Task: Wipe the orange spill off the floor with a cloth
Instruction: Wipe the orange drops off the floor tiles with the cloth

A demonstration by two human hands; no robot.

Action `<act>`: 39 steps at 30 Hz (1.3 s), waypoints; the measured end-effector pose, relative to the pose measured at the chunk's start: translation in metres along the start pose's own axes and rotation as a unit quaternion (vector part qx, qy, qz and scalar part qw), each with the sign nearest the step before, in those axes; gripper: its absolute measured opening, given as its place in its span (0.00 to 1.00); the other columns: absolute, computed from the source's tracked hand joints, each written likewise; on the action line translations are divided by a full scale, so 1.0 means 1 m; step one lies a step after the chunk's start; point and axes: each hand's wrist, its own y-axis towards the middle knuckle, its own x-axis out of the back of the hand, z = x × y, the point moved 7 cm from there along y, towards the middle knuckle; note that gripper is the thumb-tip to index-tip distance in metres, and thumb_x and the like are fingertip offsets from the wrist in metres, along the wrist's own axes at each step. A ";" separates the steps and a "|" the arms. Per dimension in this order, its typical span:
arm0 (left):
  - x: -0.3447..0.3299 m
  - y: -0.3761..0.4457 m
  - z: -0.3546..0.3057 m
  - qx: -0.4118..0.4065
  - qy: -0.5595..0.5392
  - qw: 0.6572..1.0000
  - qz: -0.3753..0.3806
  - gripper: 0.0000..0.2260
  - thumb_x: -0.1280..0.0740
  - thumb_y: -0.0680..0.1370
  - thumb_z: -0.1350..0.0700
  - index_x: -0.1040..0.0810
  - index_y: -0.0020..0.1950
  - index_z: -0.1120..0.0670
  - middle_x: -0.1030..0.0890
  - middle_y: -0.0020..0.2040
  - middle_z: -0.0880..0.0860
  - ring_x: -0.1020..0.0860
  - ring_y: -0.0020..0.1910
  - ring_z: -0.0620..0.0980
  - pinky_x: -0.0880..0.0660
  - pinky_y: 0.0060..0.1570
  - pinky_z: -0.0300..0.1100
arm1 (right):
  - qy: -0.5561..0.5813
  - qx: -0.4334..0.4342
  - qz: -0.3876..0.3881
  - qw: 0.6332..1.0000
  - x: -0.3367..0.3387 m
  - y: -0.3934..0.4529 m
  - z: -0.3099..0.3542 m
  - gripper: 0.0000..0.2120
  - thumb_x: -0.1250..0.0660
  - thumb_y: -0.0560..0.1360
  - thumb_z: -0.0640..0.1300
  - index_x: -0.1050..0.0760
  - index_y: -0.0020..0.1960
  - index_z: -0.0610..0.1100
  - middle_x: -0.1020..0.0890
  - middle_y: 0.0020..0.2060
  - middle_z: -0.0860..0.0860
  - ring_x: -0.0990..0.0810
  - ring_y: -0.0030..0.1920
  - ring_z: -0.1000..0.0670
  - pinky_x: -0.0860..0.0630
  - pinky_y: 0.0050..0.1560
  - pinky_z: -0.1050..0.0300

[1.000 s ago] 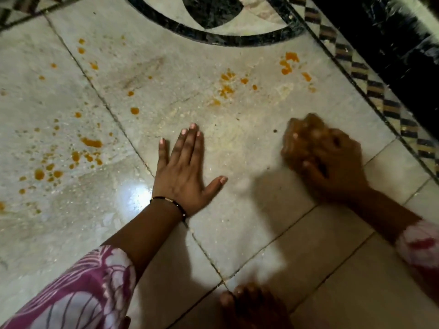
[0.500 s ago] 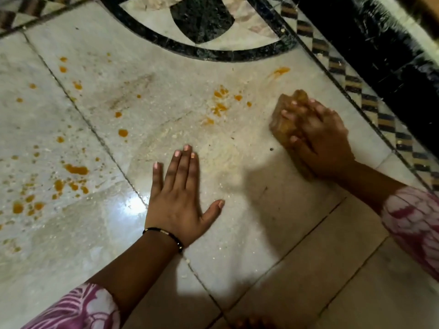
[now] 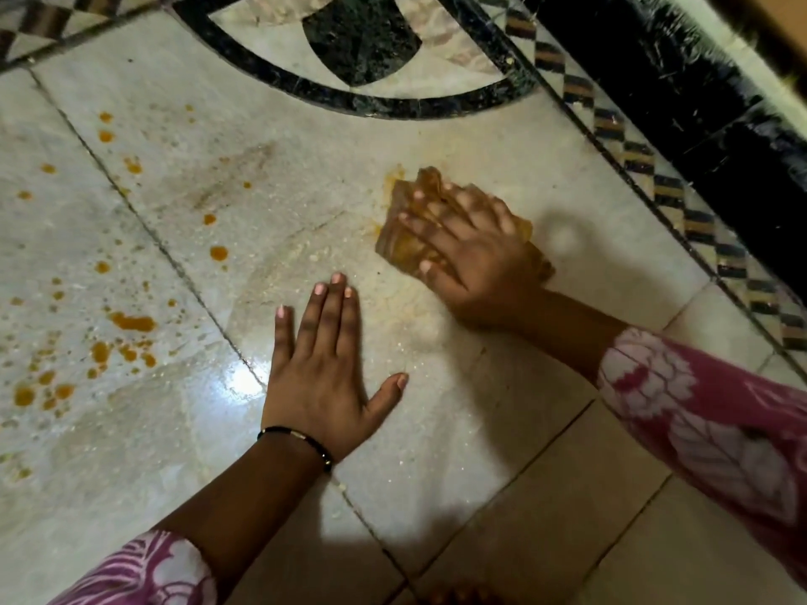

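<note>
The right hand (image 3: 471, 251) presses the cloth (image 3: 410, 246) flat-fingered; the left hand (image 3: 323, 377) lies open on the floor (image 3: 524, 495). Firm, overlapping strokes toward the drops (image 3: 131, 321) would serve best.

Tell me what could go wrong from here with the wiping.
1. The cloth under the right hand already looks stained orange, so it may smear rather than lift; an orange streak sits at its edge.
2. The left hand is pressed flat on a glossy, wet-looking floor and could slip.
3. The orange drops on the left are still unwiped; a sleeve could drag through them.
</note>
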 end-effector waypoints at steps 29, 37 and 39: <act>0.000 0.000 -0.001 0.001 -0.007 1.000 -0.011 0.43 0.50 0.75 0.31 0.51 0.77 0.62 0.50 0.78 0.60 0.52 0.77 0.56 0.54 0.74 0.60 | -0.071 -0.011 0.001 0.997 0.013 0.086 -0.030 0.27 0.52 0.79 0.55 0.42 0.76 0.47 0.41 0.75 0.46 0.49 0.76 0.44 0.62 0.72 0.39; -0.001 -0.001 0.000 -0.001 0.000 1.000 -0.024 0.43 0.51 0.75 0.31 0.50 0.77 0.63 0.50 0.78 0.61 0.52 0.77 0.57 0.55 0.73 0.60 | -0.005 0.067 -0.005 0.998 -0.002 -0.026 -0.004 0.26 0.49 0.78 0.53 0.38 0.73 0.46 0.34 0.72 0.42 0.38 0.73 0.42 0.50 0.72 0.42; 0.000 0.000 -0.001 0.002 0.000 1.000 -0.027 0.43 0.51 0.75 0.31 0.51 0.77 0.63 0.51 0.78 0.61 0.52 0.77 0.58 0.56 0.73 0.60 | 0.014 -0.021 -0.005 1.000 0.005 -0.032 -0.050 0.26 0.51 0.78 0.53 0.40 0.74 0.46 0.35 0.72 0.42 0.40 0.73 0.42 0.51 0.72 0.43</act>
